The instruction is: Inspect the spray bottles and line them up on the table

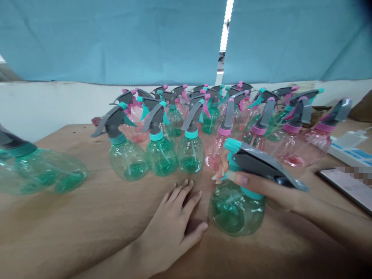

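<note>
My right hand (261, 186) grips the neck and trigger of a green spray bottle (236, 217) with a grey and turquoise head. The bottle tilts slightly, its nozzle toward the back left. My left hand (171, 228) lies palm down on the wooden table (95, 232), fingers stretched out and holding nothing, just left of that bottle. In front of my left hand stand green spray bottles (190, 153) with turquoise collars. Beside them a row of pink spray bottles (223, 133) runs to the right.
More pink and green spray bottles crowd the back. At the far left are further green bottles (69, 170). A phone (348, 188) lies at the right edge, near a white power strip (348, 149). Behind the table hangs a blue cloth (116, 42) over a white wall.
</note>
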